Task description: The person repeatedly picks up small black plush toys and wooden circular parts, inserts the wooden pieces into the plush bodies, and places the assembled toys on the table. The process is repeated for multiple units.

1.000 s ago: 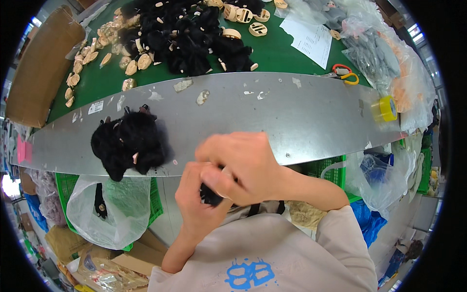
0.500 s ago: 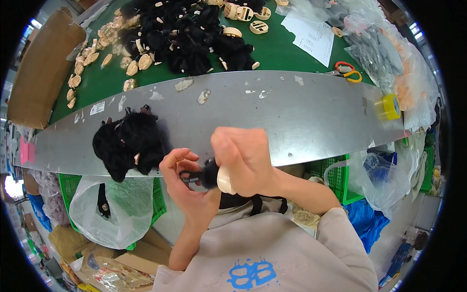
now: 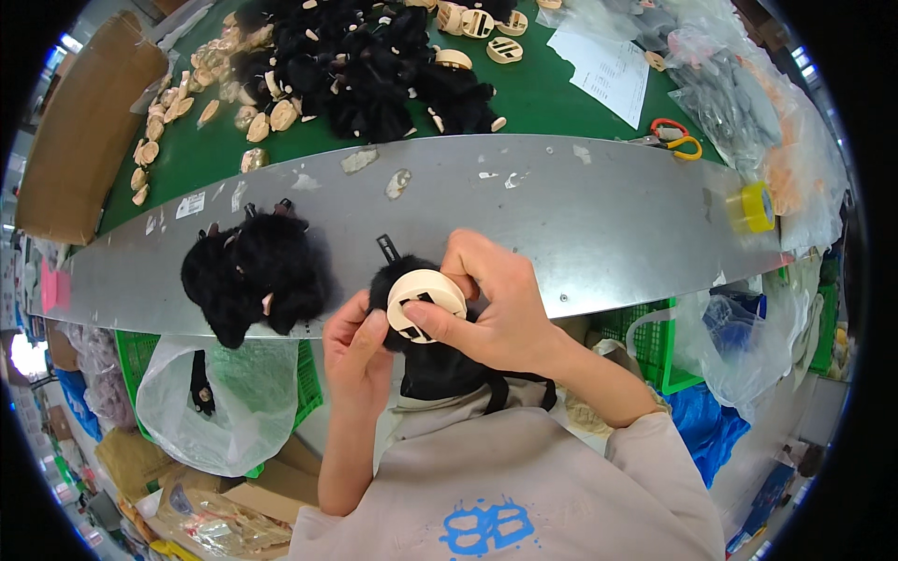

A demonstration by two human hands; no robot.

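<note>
Close to my body, over the near edge of the metal worktop, I hold a small black plush toy (image 3: 382,285) with a round cream plastic disc (image 3: 432,282) facing up. The disc has dark slots across it. My right hand (image 3: 505,309) is closed on the toy, its thumb pressed on the disc and its fingers behind the fur. My left hand (image 3: 358,351) pinches the plush at the disc's left side. A black strap (image 3: 387,248) sticks up from the toy's far end. Left of my hands, black plush toys (image 3: 253,271) lie together on the worktop.
A heap of black plush toys (image 3: 365,84) and cream discs (image 3: 504,50) covers the green surface beyond the metal strip (image 3: 599,215). Scissors (image 3: 675,138), yellow tape (image 3: 751,207) and a paper sheet (image 3: 599,75) lie right. A bag-lined green crate (image 3: 309,374) stands below left.
The toy has been turned so the disc faces up and the strap points away from me. My right thumb has come onto the disc, and my left fingers have moved to its side.
</note>
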